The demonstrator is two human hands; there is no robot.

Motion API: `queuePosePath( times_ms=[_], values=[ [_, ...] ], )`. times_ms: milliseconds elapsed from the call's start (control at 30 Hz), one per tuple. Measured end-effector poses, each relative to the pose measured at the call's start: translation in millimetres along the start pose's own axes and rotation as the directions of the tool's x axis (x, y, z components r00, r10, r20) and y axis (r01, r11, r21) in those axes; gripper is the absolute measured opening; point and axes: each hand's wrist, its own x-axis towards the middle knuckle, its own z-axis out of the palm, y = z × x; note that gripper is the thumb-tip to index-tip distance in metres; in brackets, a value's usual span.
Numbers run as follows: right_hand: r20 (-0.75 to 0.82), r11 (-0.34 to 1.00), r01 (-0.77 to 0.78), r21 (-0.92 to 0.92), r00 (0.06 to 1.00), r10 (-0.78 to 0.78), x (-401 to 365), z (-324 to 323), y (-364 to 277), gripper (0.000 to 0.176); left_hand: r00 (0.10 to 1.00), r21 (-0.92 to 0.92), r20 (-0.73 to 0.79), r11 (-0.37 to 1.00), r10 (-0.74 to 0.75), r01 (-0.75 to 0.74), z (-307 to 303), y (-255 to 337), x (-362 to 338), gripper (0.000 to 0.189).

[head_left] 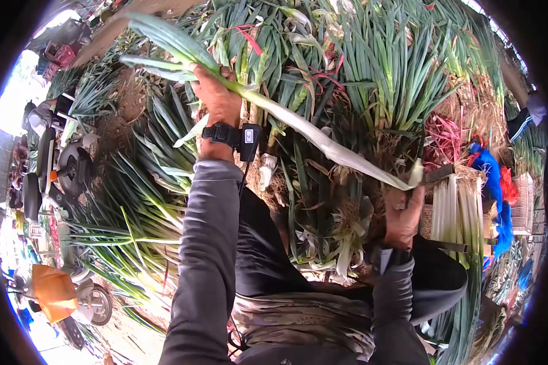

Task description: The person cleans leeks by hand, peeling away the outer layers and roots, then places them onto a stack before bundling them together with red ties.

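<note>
Right there a long green onion (298, 123) stretches slantwise between the two hands, the left hand (218, 97) farther out, wrapped round it below the leaves, the right hand (403, 218) closer in, pinching its white end.

Overexposed daylight (19, 97) along left edge, strip of bare brown ground (155, 7) at upper left, dark two-wheeler (73, 165) at left, orange-panelled scooter (53, 293) at lower left, littered pale floor (125, 337) beside it, pale crate (522, 205) at far right.
</note>
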Motion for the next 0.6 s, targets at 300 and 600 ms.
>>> queuePosePath(
  times_ms=[300,600],
  values=[
    [0.098,-0.448,0.21,-0.869,0.96,0.261,51.8,-106.0,-17.0,0.042,0.997,0.094,0.002,0.992,0.08,-0.08,10.7,-31.8,-3.6,0.036],
    [0.682,0.012,0.685,-0.729,0.727,-0.072,96.1,111.7,49.5,0.028,0.889,0.084,0.297,0.937,-0.349,0.34,76.8,-67.1,-88.5,0.037]
  ],
)
